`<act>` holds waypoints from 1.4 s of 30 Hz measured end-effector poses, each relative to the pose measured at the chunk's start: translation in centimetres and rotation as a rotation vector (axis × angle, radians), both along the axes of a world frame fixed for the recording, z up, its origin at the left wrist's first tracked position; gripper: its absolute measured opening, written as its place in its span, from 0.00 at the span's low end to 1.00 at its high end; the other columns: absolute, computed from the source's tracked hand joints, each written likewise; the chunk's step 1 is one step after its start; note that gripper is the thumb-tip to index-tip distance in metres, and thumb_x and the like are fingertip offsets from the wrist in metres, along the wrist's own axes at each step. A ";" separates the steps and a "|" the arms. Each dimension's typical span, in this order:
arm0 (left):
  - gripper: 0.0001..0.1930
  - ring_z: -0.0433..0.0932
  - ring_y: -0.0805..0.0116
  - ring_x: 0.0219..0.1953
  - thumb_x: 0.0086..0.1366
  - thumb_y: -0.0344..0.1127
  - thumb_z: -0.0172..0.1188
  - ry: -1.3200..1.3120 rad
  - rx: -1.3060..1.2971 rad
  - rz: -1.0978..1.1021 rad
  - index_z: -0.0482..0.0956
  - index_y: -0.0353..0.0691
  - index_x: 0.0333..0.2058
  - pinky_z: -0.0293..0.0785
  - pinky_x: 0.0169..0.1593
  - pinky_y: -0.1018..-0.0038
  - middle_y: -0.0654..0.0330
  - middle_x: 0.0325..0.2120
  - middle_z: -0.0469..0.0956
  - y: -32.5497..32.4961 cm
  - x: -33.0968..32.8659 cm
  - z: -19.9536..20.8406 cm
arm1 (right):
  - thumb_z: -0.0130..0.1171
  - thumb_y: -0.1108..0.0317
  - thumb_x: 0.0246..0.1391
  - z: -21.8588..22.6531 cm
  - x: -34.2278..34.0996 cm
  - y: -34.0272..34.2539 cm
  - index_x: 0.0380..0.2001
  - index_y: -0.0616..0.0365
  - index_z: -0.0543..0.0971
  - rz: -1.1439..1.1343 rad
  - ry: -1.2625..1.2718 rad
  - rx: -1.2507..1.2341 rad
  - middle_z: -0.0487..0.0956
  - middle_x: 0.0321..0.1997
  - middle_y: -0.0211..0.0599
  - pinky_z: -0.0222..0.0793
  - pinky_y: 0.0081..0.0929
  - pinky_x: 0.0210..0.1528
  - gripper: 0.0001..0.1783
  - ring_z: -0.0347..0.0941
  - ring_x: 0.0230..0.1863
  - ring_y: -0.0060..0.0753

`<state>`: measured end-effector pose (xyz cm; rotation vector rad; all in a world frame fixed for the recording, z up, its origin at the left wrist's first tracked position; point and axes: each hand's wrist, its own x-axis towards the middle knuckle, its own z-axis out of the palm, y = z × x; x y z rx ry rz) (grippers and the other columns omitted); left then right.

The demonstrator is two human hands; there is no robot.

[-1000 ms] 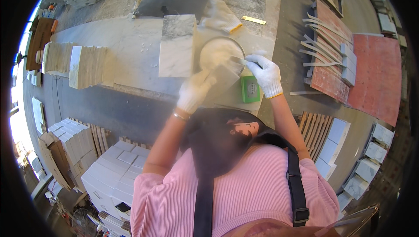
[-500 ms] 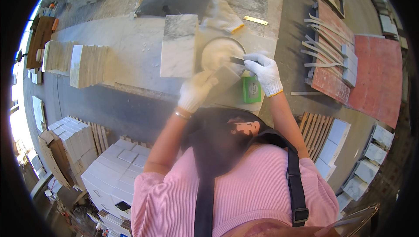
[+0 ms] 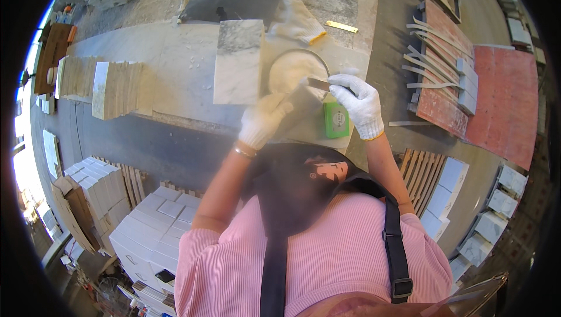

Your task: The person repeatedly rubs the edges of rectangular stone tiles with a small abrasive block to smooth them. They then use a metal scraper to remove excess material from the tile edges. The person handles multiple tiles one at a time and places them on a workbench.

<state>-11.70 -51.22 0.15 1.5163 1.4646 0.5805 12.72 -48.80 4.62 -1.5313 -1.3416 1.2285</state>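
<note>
From my remote feed, I see the right hand [image 3: 361,105], in a white knit glove, pinching a small flat scraper blade [image 3: 318,83] between closed fingers, its tip reaching into a round metal-rimmed bowl of white paste [image 3: 291,71] that sits on the pale stone workbench [image 3: 175,71]. The paste looks thick and lumpy, heaped unevenly and filling most of the bowl. The left hand [image 3: 264,119], also gloved in white, rests at the near rim of the bowl with fingers curled; I cannot tell whether it grips the rim or only steadies it. Just to the left of the bowl lies a rectangular grey-veined white marble tile [image 3: 238,61], flat on the bench. A small green rectangular box [image 3: 336,120] lies under the right wrist, near the bench edge. A spare white glove with a yellow cuff [image 3: 296,20] lies beyond the bowl, and stacks of cut beige tiles [image 3: 111,86] stand on edge at the left end of the bench
</note>
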 end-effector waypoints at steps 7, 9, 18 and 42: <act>0.21 0.80 0.47 0.47 0.68 0.54 0.56 0.059 -0.156 -0.041 0.82 0.48 0.52 0.74 0.51 0.59 0.49 0.44 0.82 0.3 0.0 0.3 | 0.66 0.77 0.59 0.1 0.1 0.1 0.44 0.62 0.86 0.008 -0.066 0.069 0.85 0.41 0.30 0.74 0.17 0.43 0.10 0.78 0.40 0.17; 0.21 0.79 0.48 0.41 0.68 0.54 0.56 0.042 -0.086 -0.021 0.82 0.44 0.48 0.74 0.45 0.61 0.49 0.38 0.81 0.2 0.1 0.1 | 0.66 0.77 0.59 0.1 0.2 0.1 0.44 0.62 0.86 0.015 -0.081 0.073 0.85 0.42 0.30 0.75 0.17 0.44 0.10 0.78 0.40 0.17; 0.22 0.80 0.50 0.39 0.69 0.54 0.57 0.010 -0.036 -0.008 0.82 0.42 0.48 0.74 0.43 0.62 0.49 0.36 0.82 0.1 0.2 -0.6 | 0.66 0.78 0.57 0.6 0.1 0.1 0.43 0.63 0.86 0.033 -0.162 0.122 0.86 0.43 0.34 0.76 0.20 0.48 0.10 0.80 0.42 0.21; 0.25 0.78 0.63 0.38 0.70 0.51 0.60 -0.184 -0.121 0.026 0.80 0.36 0.55 0.74 0.46 0.69 0.51 0.37 0.82 0.0 0.0 -0.8 | 0.68 0.57 0.60 -3.0 3.2 -0.7 0.53 0.57 0.81 0.006 -0.401 -0.125 0.86 0.40 0.37 0.76 0.28 0.47 0.22 0.83 0.43 0.29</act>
